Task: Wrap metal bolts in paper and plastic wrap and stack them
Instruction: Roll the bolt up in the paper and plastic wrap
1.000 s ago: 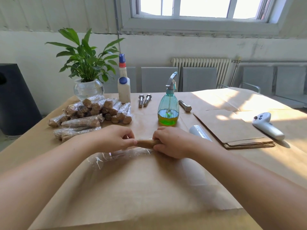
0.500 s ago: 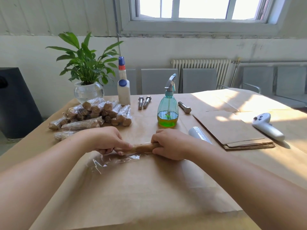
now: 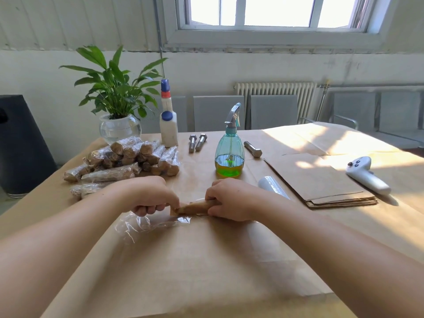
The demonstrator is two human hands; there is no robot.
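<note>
Writing: none can be read on any bottle or on the controller.
Spray bottle [image 3: 229, 154]: clear teal, green liquid filling its lower part, mid-tabletop.
Glue bottle [image 3: 168, 125]: white, blue caps, near the far edge.
Glass bowl [image 3: 120, 128]: holds a green plant, far left corner.
Paper-wrapped bolt [image 3: 193, 207]: lies across the middle of the tabletop, on clear plastic wrap [image 3: 146, 226].
Left hand [image 3: 146, 196]: fingers curled, pinching the roll's left end.
Right hand [image 3: 231, 199]: fingers curled round the roll's right end.
Wrapped bolts [image 3: 128, 160]: stacked by the left edge.
Bare bolts [image 3: 196, 142]: two beside the glue bottle, one [image 3: 253, 149] right of the sprayer.
Paper sheets [image 3: 321, 180]: stacked toward the right edge, a white controller [image 3: 366, 174] beyond.
</note>
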